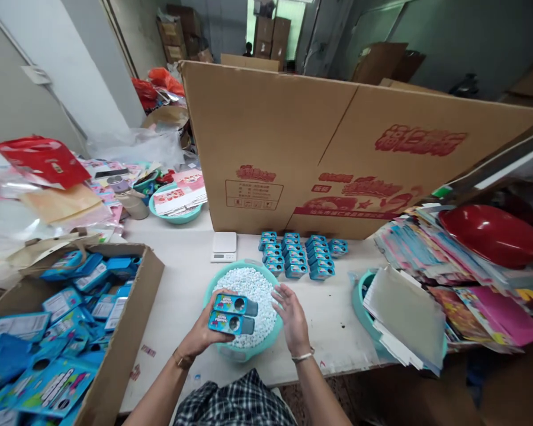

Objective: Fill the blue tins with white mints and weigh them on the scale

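Note:
My left hand (207, 329) grips two small blue boxes (224, 323) side by side, with their grey-blue end flaps pointing right. They are held above a teal basin (210, 288) filled with small white pellets (253, 284). On the basin's right side my right hand (292, 316) hovers near the rim, its fingers spread and nothing in them. Several matching blue boxes (295, 260) stand in rows on the table behind the basin. Part of the pellets is hidden beneath the held boxes.
A carton (146, 278) full of flat blue boxes stands at left. Behind the basin sits a white scale (224, 244). A large cardboard box (293, 148) walls off the back. At right are a teal basin of papers (404, 319) and a red bowl (493, 234).

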A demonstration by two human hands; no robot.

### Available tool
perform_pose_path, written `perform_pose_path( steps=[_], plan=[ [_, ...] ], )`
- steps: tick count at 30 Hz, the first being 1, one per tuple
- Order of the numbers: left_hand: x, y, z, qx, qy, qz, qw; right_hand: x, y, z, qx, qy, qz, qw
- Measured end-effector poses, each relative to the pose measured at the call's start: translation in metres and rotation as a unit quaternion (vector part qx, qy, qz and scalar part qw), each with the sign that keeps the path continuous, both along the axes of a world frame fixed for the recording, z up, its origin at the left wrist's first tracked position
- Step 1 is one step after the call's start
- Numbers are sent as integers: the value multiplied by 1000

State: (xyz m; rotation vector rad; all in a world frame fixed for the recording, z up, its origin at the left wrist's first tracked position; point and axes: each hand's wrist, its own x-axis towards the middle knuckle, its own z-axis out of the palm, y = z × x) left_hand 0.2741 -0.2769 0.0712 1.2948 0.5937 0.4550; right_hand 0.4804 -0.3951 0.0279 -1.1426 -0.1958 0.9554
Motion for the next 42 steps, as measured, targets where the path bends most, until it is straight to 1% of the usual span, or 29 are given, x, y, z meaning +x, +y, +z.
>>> perform_pose_path(
  steps=[2,4,6,9,11,12,13,14,16,17,18,19,21,24,27,29,31,32,34,36,37,39,42],
  plan=[
    [9,-4,5,-9,0,-5,1000,0,-7,-6,-27,4,13,1000],
    [20,-9,2,-11,9,-16,1000,-8,-11,-10,-46,18,28,998],
    [29,-16,-3,1,9,-19,1000,-11,-16,-10,-50,21,37,998],
    [35,-26,-7,2,14,-19,1000,1,-32,2,-45,-43,53,997],
    [39,-33,-7,-8,28,-18,999,16,-46,18,-40,-143,103,984],
    [42,-36,-8,-11,37,-18,999,23,-53,27,-37,-212,142,966],
    [47,-39,-8,-8,45,-17,999,29,-59,35,-33,-289,187,938],
    [53,-42,-10,-4,51,-19,999,33,-63,43,-29,-367,234,900],
    [67,-48,-16,-1,52,-24,998,38,-65,53,-31,-501,306,809],
    [76,-51,-20,-9,49,-28,998,39,-64,55,-39,-549,325,769],
    [84,-53,-25,-24,45,-29,998,41,-60,55,-49,-584,335,738],
    [91,-55,-31,-41,42,-29,998,43,-55,54,-61,-608,339,716],
    [102,-55,-41,-77,36,-16,996,50,-43,50,-83,-628,344,693],
    [111,-54,-50,-102,30,-3,994,63,-29,43,-101,-621,358,690],
    [115,-53,-47,-68,40,-12,997,73,-23,32,-88,-607,356,705],
    [118,-53,-40,-12,60,-20,998,77,-22,22,-61,-594,347,724],
    [122,-52,-34,73,94,-27,993,78,-23,8,-32,-576,326,749],
    [124,-50,-31,124,115,-29,985,78,-22,1,-16,-566,309,764],
    [128,-44,-28,222,163,-30,961,74,-19,-14,17,-544,271,794],
    [130,-34,-25,285,205,-34,936,67,-12,-27,42,-521,236,819],
    [131,-29,-24,298,220,-42,928,63,-8,-32,50,-512,222,828],
    [129,-18,-22,296,238,-59,923,55,1,-39,58,-504,203,838],
    [123,-10,-20,266,235,-66,933,48,10,-41,64,-506,198,837]
  ],
)
